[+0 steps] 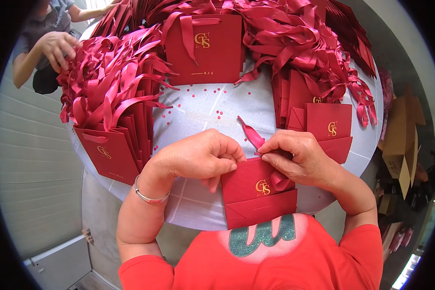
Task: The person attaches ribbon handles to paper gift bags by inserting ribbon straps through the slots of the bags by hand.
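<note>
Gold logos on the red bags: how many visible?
5 gold logos: on the nearest bag, front-left bag, back-centre bag, right-hand front bag, and the bag just behind that, partly covered. More may be hidden under ribbons.

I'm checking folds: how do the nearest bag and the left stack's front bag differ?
The nearest bag shows a folded panel across its lower front; the front bag shows none. The right hand pinches a ribbon at the nearest bag; no hand holds the front bag. Both are red with gold emblems.
</note>
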The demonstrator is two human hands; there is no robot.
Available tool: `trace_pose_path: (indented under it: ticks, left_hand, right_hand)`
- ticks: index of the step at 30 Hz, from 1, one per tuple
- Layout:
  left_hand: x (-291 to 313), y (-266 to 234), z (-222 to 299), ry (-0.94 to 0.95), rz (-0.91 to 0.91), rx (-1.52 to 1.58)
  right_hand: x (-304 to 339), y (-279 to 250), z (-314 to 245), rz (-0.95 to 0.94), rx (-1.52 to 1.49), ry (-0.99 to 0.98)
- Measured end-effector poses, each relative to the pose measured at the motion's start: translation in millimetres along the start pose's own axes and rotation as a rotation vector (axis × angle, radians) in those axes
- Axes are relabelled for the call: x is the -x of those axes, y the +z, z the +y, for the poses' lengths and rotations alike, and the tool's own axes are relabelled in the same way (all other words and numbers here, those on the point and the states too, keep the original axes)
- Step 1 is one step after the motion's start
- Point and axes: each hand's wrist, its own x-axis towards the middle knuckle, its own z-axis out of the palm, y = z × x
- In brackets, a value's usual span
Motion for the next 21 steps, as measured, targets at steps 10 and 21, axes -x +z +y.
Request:
trace_pose_path:
  ticks: [10, 21]
  left_hand:
    - [-5.8, 2.6, 0.4, -0.070, 0.042, -0.015]
    - [-3.6, 4.6, 1.3, -0.043, 0.048, -0.031]
  right_hand:
    - [1.9, 4.2, -5.0, 0.109, -0.028, -0.124]
    - [2.2, 22.9, -14.0, 0.039, 0.220, -0.286]
